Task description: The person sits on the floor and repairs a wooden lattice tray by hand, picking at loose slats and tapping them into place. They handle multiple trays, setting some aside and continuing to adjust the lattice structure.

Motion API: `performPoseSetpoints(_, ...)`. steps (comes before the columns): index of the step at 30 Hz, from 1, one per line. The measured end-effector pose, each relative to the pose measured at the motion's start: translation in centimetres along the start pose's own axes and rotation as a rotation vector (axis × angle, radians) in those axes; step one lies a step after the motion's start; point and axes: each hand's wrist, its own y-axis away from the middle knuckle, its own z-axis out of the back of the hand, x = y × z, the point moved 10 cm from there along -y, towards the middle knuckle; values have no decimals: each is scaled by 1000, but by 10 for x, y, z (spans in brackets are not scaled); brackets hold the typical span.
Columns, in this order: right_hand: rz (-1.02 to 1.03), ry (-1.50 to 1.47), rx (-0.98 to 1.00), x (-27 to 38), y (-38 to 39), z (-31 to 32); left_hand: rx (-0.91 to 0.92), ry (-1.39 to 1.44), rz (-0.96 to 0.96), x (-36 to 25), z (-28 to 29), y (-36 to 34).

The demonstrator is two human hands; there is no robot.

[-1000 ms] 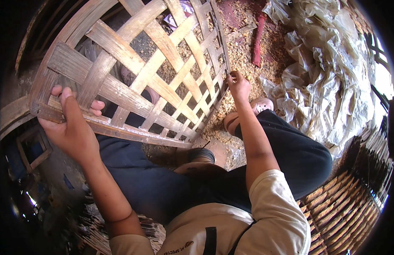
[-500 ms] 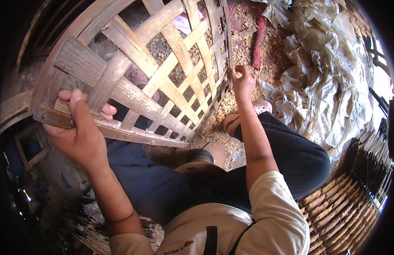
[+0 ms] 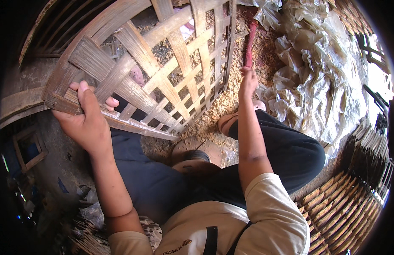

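Note:
My left hand point(image 3: 86, 117) is wrapped round the corner of a woven bamboo lattice panel point(image 3: 167, 59) with a wooden edge frame. The thumb lies on top and some fingertips show through a gap. The panel stands tilted in front of me, its wide strips crossing with open holes between. Off the panel's right side, my right hand point(image 3: 248, 83) is closed round the near end of a long red stick-like handle point(image 3: 250, 42). That handle points away from me over the littered ground, and I cannot make out its far end.
Crumpled translucent plastic sheeting point(image 3: 311, 76) is heaped at the right. Wood shavings point(image 3: 211, 112) cover the ground between my feet and the panel. Bamboo slats point(image 3: 337, 208) lie at the lower right. A small wooden frame point(image 3: 30, 146) is at the left.
My right hand has left the panel's right edge and taken hold of the red handle. The panel has shifted slightly, its near-left corner moving right and up with my left hand.

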Motion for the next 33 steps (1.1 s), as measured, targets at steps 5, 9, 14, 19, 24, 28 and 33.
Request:
performPoseSetpoints(5,58,111,333,-43,46,-36,-12,-37,-20,-5,0,-1)
performPoseSetpoints(9,90,262,300,-47,44,-36,11,-38,-12,-3,0,-3)
performPoseSetpoints(14,145,467,335,-37,34,-41,18,-12,23,2,-2,-4)
performPoseSetpoints(19,316,574,277,-3,39,-47,-20,-60,-6,-1,2,-4)
performPoseSetpoints(24,365,575,254,29,37,-53,2,-71,-30,-12,-3,-4)
performPoseSetpoints(28,398,466,219,56,29,-65,17,-59,-14,-14,-5,-3)
performPoseSetpoints(33,193,353,298,42,17,-76,5,-44,-16,-13,-3,1)
